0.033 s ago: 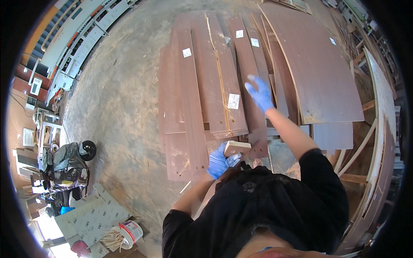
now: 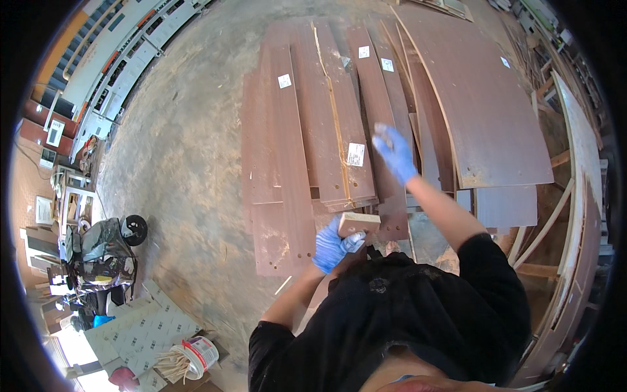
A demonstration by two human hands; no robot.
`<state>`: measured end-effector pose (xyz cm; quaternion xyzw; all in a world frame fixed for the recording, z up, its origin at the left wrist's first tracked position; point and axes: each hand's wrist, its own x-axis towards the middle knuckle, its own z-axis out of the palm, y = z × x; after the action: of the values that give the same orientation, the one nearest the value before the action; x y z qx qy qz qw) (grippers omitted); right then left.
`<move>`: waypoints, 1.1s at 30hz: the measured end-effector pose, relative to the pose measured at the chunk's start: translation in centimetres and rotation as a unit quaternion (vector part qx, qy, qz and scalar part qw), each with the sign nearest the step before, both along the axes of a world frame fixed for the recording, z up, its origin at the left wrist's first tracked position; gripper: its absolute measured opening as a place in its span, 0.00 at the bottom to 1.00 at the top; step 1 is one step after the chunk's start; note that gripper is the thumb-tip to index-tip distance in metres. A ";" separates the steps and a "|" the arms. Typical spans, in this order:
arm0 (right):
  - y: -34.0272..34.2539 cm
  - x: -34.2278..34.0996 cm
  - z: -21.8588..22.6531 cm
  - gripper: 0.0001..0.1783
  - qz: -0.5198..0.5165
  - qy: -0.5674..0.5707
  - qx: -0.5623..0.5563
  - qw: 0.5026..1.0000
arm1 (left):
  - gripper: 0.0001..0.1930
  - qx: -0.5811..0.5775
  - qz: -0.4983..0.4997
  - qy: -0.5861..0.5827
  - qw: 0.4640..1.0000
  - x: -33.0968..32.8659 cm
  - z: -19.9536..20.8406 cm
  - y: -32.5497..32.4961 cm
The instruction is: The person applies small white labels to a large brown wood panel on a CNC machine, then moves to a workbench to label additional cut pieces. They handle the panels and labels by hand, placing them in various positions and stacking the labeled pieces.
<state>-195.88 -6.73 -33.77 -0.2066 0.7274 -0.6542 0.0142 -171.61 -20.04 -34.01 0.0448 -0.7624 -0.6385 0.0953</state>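
My left hand [image 2: 330, 249], in a blue glove, grips a small wooden block [image 2: 359, 223] with a brown face and pale edges, close in front of my body. Its thumb lies against the block's near side. My right hand [image 2: 396, 155], also gloved in blue with whitish, dusty fingertips, is raised over the long brown boards [image 2: 377, 98]. It holds nothing that I can see, and its fingers are loosely bent and partly apart. Beside it lies a board with a white label [image 2: 356, 155] and a tan strip [image 2: 336, 117] running along its length.
A wide brown panel [image 2: 480, 104] leans over other boards at the right. Further right stands a wooden frame [image 2: 568, 189]. At the lower left are a white bucket of thin sticks [image 2: 199, 356] and a printed sheet [image 2: 140, 326]. A long machine [image 2: 124, 72] stands at the far left.
My right hand has shifted slightly down, and its fingers have drawn in from a wider spread. The block in my left hand has risen and turned a little.
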 end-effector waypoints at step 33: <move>5.0 -26.6 7.9 0.32 -0.039 0.125 0.355 0.926 | 0.49 -0.391 0.153 -0.124 0.899 1.5 -1.9 -7.7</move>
<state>-222.45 -1.71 -25.83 -0.2398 0.9153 -0.3221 -0.0300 -170.08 -27.73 -35.91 0.1986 -0.9401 -0.2558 0.1062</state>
